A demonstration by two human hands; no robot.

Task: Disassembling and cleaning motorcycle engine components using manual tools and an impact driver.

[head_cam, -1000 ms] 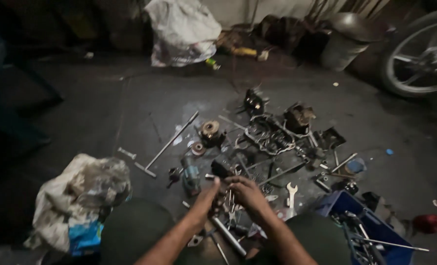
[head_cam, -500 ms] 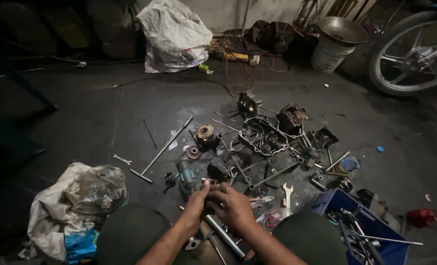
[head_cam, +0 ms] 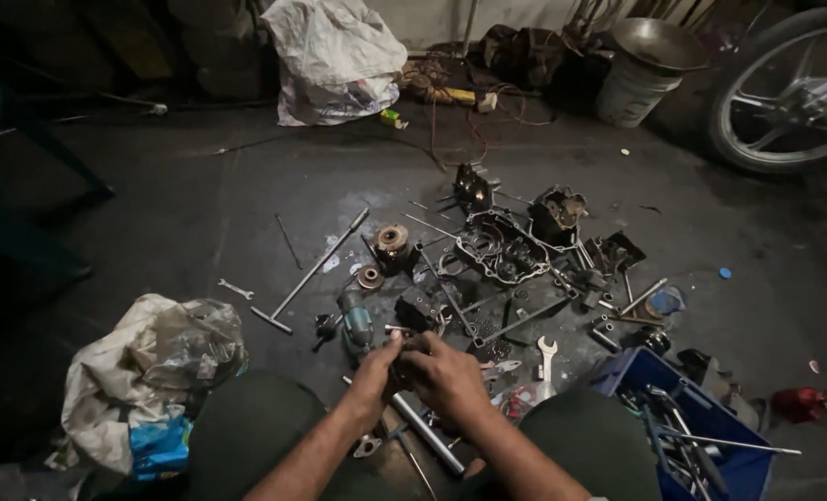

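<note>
I sit on a dark concrete floor with my knees apart. My left hand (head_cam: 376, 376) and my right hand (head_cam: 446, 371) meet between my knees, both closed around a small dark metal part (head_cam: 404, 357); its shape is mostly hidden by my fingers. A steel rod (head_cam: 427, 431) lies on the floor just under my hands. A teal power tool (head_cam: 356, 320) lies just beyond my left hand. Further out are a dark engine case (head_cam: 499, 246) and a round gear part (head_cam: 393, 239).
A blue crate of tools (head_cam: 710, 436) stands at my right, a spanner (head_cam: 547, 357) beside it. A long T-handle wrench (head_cam: 311, 271) lies left of centre. Crumpled bags and rags (head_cam: 149, 362) sit at my left. A white sack (head_cam: 334, 60), bucket (head_cam: 641, 79) and motorcycle wheel (head_cam: 789, 93) stand beyond.
My hands have closed tighter around the small part between my knees. The view has tipped slightly, otherwise the floor parts lie as before.
</note>
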